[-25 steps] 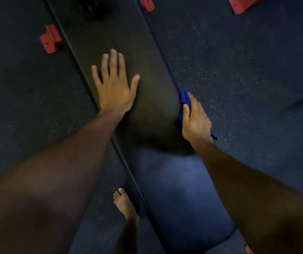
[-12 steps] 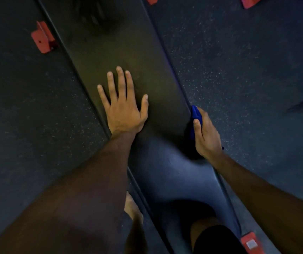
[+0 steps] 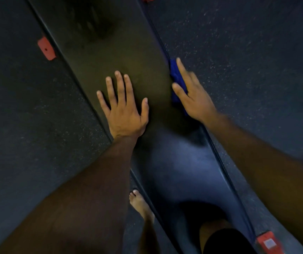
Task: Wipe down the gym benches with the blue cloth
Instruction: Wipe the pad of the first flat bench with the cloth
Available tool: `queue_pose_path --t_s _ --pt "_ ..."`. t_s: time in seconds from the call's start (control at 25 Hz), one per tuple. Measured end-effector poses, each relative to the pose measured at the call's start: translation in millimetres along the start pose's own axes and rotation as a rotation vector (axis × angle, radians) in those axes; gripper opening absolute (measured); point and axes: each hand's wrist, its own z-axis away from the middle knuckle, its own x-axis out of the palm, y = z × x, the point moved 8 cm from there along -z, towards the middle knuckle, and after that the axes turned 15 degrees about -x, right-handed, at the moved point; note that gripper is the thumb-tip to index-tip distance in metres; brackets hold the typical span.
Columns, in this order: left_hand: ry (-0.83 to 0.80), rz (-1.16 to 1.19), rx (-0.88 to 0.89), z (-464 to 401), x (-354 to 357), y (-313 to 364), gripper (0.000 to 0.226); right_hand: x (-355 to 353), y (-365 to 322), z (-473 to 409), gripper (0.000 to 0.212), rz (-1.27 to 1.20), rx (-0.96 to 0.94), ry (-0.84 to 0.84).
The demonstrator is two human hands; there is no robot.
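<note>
Blue cloth (image 3: 176, 77) farther up the bench (image 3: 110, 52) edge — bunched, dark-creased — under the right hand (image 3: 193, 96)'s extended fingers (image 3: 181, 67).

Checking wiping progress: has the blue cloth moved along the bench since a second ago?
Cannot tell: the camera shifted. The blue cloth remains under the right hand on the bench right edge, level with the left hand.

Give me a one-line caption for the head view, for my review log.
Left hand flat on the black bench pad while the right hand presses the blue cloth along its right edge.
</note>
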Motion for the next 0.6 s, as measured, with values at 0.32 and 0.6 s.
queue_pose_path --t_s 0.32,0.6 --pt "0.017 0.008 0.004 -0.8 2.0 -0.5 0.077 7.9 23.6 51.1 0.062 -0.122 0.11 -0.009" --pt "0.026 -0.001 0.006 -2.5 1.9 -0.2 0.077 -1.1 -5.6 -48.2 0.06 0.134 0.136 0.123"
